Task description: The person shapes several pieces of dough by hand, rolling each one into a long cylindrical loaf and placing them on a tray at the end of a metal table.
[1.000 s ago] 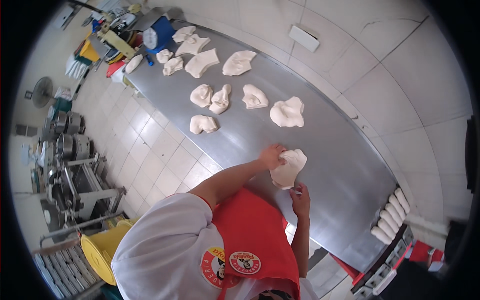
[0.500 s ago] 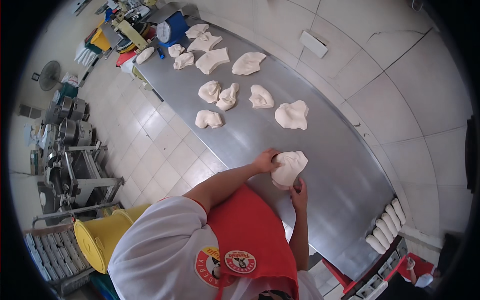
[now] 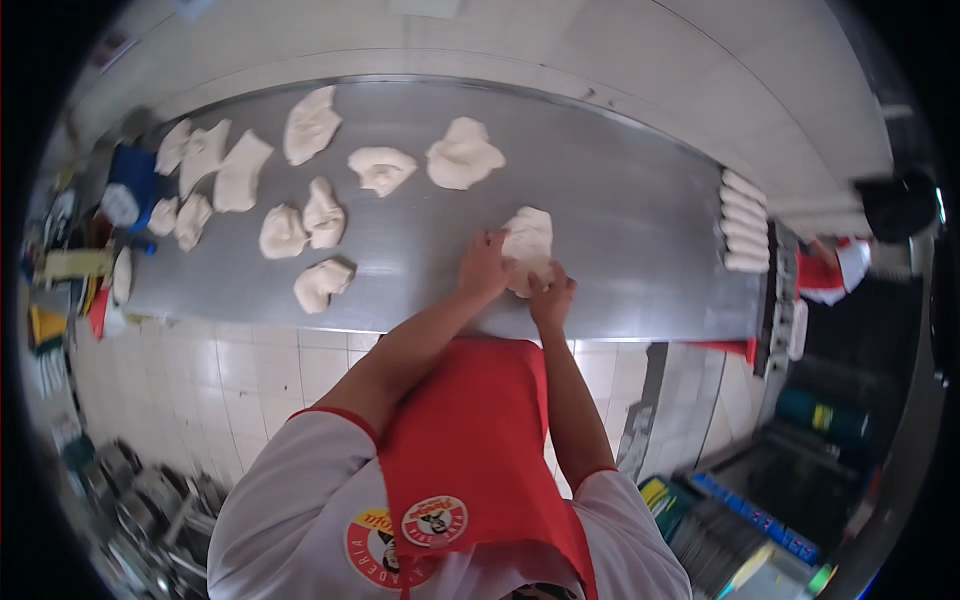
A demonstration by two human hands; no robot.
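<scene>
A pale, flattened piece of dough [image 3: 528, 240] lies on the steel table in front of me, longer from far to near and uneven at its edges. My left hand [image 3: 484, 266] grips its left edge, fingers bent against it. At its near right edge my right hand [image 3: 553, 297] pinches the dough between thumb and fingers. The undersides of the fingertips are hidden. Beyond my hands lies a wide, irregular dough piece [image 3: 464, 154], with a curled dough piece [image 3: 381, 169] left of it. A folded dough piece [image 3: 322, 285] rests near the table's front edge.
More dough pieces [image 3: 311, 125] lie across the left part of the steel table [image 3: 620, 200]. Several shaped dough rolls [image 3: 744, 218] form a row at its right end. A blue container [image 3: 132, 185] stands at the left end. Another person [image 3: 835, 270] is beyond the right end.
The view has turned and levelled, so the table now runs across it. Both hands stay on the same dough piece, which looks longer now; my right hand has come against its near edge.
</scene>
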